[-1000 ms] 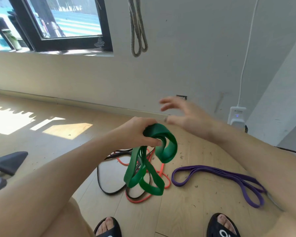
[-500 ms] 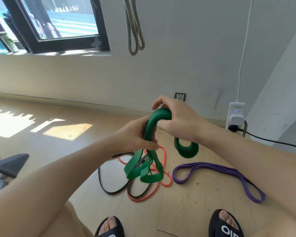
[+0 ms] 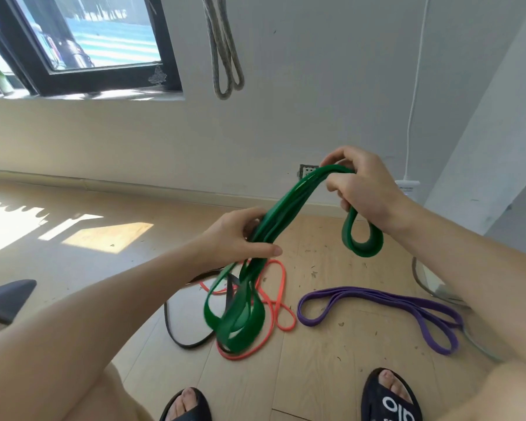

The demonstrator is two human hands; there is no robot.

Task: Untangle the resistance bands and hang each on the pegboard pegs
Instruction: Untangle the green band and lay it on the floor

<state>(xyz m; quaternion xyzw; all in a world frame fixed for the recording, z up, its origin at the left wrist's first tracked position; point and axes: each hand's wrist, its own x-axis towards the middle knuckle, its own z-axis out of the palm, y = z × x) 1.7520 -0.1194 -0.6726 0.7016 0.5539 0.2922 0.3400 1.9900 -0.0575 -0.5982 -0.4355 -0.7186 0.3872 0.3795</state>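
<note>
Gripping the green band in both fists above the wooden floor, my right hand curls around its upper fold while my left hand clasps the bunched strands lower down. Orange band, black band and purple band lie below.

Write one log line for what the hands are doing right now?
left hand: grips green band mid-bundle | right hand: grips its upper end | green loops hang above floor | orange band, black band, purple band: on floor
</note>
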